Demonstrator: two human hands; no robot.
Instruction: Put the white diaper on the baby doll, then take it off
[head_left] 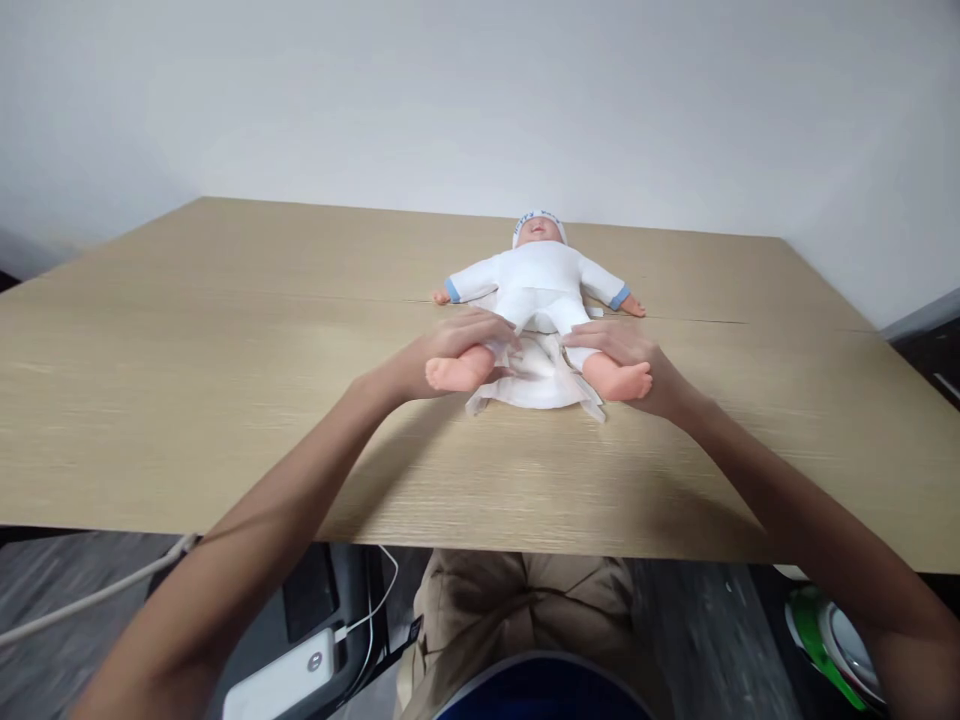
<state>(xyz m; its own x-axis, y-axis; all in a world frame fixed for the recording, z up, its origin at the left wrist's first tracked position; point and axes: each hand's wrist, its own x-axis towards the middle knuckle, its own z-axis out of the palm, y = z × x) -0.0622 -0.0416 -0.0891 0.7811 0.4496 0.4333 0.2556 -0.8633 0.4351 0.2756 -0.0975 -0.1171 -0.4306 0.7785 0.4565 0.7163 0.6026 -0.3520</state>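
Note:
A baby doll (538,268) in a white suit with blue cuffs and a printed white cap lies on its back, its feet toward me. Beneath its bottom and between its legs a white diaper (536,388) is spread out, its side tabs loose. My left hand (469,345) closes around the doll's leg on the left, fingers over the top and thumb low beside the diaper. Around the leg on the right goes my right hand (622,350), with its fingers laid across the top; its thumb is hidden behind the leg and foot.
The wooden table (225,400) reaches back to a pale wall (480,100). Below its front edge, a white power bank (281,680) with a cable lies at left on a dark surface. A green and white round object (832,640) is at lower right.

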